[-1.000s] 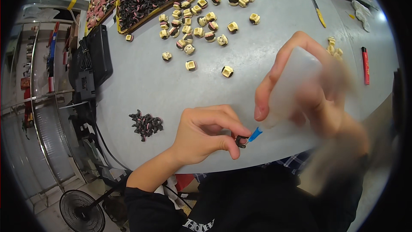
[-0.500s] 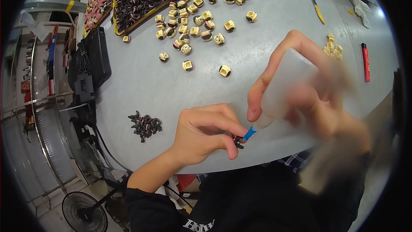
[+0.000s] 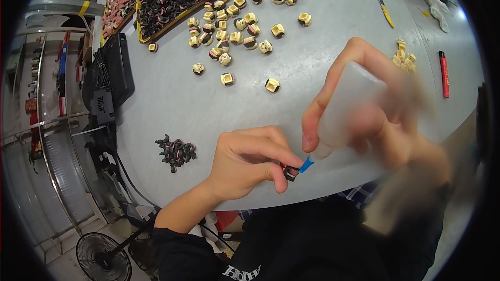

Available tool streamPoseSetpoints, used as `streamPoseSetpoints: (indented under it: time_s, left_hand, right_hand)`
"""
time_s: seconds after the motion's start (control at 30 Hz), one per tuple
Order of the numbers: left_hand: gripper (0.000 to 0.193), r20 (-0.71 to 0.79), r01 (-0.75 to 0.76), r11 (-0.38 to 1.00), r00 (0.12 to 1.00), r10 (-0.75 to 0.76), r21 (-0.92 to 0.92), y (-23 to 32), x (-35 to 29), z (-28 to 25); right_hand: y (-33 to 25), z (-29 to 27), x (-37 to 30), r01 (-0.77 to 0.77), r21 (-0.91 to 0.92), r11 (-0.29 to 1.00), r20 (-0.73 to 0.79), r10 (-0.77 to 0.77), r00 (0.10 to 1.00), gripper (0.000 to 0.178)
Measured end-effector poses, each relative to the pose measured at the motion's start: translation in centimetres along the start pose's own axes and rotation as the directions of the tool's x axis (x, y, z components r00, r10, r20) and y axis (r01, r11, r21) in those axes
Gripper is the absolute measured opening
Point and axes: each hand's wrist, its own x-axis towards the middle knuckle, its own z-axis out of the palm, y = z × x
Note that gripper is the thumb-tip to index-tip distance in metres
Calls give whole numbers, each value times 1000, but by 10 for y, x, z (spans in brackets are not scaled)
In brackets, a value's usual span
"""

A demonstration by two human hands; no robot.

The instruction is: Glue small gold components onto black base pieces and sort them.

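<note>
My left hand [image 3: 249,161] pinches a small black curved piece [image 3: 290,173] between thumb and forefinger, near the table's front edge. A translucent white squeeze bottle [image 3: 346,104] is gripped in my right hand [image 3: 383,119], tipped down to the left. Its blue nozzle [image 3: 306,165] points at the black piece, at or very near its edge; whether they touch I cannot tell. To the left of my left hand lies a small pile of black pieces with pink parts [image 3: 176,153]. Several cream-and-black block-like pieces [image 3: 236,38] are spread over the table beyond my hands.
A yellow-edged tray [image 3: 198,10] full of black pieces stands at the back left, beside a tray of pink pieces [image 3: 119,9]. At the right lie a yellow-handled knife [image 3: 385,10], a red marker-like stick [image 3: 444,75] and cream pieces [image 3: 404,60]. A black fan [image 3: 104,257] stands lower left.
The bottle and its nozzle have shifted slightly right, off the middle of the black piece to its edge. The black piece has turned a little in my left fingers.
</note>
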Motion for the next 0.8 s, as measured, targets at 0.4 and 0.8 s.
streamPoseSetpoints:
  time_s: [0.4, 0.8]
  left_hand:
    - [27, -106, -33, 998, 994, 26, -62, -6, 0, 3]
    - [27, -108, -21, 999, 994, 16, -48, -6, 0, 3]
  right_hand:
    - [-4, -5, -5, 216, -57, 975, -17, -217, 976, 45]
    - [-5, -2, -14, 213, -56, 976, -71, -216, 974, 38]
